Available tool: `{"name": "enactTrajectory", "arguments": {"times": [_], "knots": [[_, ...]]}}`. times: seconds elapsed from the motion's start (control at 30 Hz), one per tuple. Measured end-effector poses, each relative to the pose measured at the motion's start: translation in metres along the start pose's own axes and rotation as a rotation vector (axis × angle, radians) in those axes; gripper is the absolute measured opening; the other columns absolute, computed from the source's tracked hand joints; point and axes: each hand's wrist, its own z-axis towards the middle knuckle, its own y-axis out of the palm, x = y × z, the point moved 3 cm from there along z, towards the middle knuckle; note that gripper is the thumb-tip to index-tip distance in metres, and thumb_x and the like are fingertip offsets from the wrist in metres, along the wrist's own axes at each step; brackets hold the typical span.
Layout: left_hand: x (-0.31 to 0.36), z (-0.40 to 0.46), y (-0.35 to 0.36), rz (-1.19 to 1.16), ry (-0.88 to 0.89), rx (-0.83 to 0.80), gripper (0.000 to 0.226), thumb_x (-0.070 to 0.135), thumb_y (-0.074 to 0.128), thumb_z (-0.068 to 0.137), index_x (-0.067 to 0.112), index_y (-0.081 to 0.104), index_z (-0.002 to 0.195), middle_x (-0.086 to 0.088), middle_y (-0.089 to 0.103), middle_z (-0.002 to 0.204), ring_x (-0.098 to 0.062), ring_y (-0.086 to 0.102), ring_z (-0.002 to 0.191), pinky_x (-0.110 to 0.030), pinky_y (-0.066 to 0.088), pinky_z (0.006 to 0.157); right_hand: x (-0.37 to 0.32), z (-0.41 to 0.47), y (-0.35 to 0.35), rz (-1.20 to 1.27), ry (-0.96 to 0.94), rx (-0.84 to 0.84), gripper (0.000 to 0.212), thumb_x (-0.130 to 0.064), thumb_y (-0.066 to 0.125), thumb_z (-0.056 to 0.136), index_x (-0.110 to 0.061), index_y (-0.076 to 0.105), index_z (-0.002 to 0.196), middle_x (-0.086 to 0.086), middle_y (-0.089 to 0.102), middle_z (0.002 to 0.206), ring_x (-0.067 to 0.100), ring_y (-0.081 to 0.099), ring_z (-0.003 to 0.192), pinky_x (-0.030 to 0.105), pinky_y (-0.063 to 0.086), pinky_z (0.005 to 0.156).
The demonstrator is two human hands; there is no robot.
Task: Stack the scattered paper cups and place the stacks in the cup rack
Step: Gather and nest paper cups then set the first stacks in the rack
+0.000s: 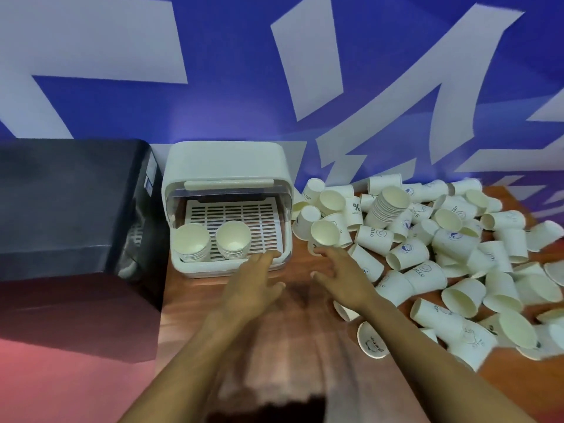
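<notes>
Both my hands empty, fingers spread: left hand (254, 279) at the cup rack's (225, 166) front edge, right hand (338, 276) just beside. Two cup stacks (190, 242) stand in the rack's front-left. Loose paper cups (442, 248) cover the tabletop's (293, 315) right side.

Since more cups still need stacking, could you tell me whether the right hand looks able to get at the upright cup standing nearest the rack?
Probably yes. The right hand is open and empty, its fingertips just short of that cup, which stands at the pile's near left edge. Nothing lies between them, and the left hand is off to the side by the cup rack.
</notes>
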Motion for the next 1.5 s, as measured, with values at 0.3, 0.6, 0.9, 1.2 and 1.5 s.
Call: {"name": "enactTrajectory", "arguments": {"times": [0.3,0.6,0.9,1.2,1.5], "knots": [[0.057,0.027,0.060,-0.012,-0.032,-0.049,0.059,0.035,0.065,0.084,0.025,0.041,0.137,0.001,0.048,0.136,-0.017,0.046,0.125,-0.031,0.039,0.103,0.073,0.010,-0.050,0.005,0.010,-0.040,0.046,-0.025,0.064,0.085,-0.024,0.050,0.129,0.000,0.052,0.125,0.014,0.052,0.109,0.033,0.044,0.096],[0.093,0.057,0.138,0.049,-0.090,-0.191,0.066,0.046,0.057,0.070,0.030,0.044,0.132,0.001,0.051,0.128,-0.022,0.047,0.118,-0.039,0.042,0.097,0.137,0.039,-0.073,-0.135,0.012,-0.208,0.060,-0.030,0.062,0.086,-0.022,0.037,0.140,0.007,0.045,0.137,0.022,0.046,0.123,0.038,0.040,0.102],[0.099,0.078,0.179,0.146,-0.125,-0.228,0.072,0.042,0.067,0.077,0.026,0.036,0.141,0.005,0.038,0.144,-0.023,0.038,0.129,-0.038,0.034,0.106,0.152,0.060,-0.062,-0.216,-0.071,-0.306,0.063,-0.035,0.059,0.089,-0.026,0.031,0.144,0.005,0.037,0.142,0.024,0.042,0.126,0.043,0.040,0.102],[0.092,0.088,0.183,0.099,-0.180,-0.284,0.075,0.041,0.067,0.079,0.028,0.031,0.143,-0.001,0.048,0.138,-0.023,0.046,0.123,-0.034,0.039,0.100,0.157,0.071,-0.045,-0.295,-0.097,-0.278,0.070,-0.044,0.063,0.084,-0.026,0.029,0.142,0.001,0.043,0.140,0.022,0.045,0.125,0.037,0.041,0.098],[0.091,0.080,0.164,0.047,-0.159,-0.252,0.079,0.040,0.069,0.079,0.025,0.029,0.145,-0.002,0.045,0.140,-0.021,0.046,0.124,-0.029,0.040,0.099,0.150,0.066,-0.052,-0.231,-0.075,-0.206,0.068,-0.041,0.066,0.080,-0.027,0.031,0.137,0.000,0.055,0.127,0.022,0.053,0.115,0.038,0.047,0.090]]}}
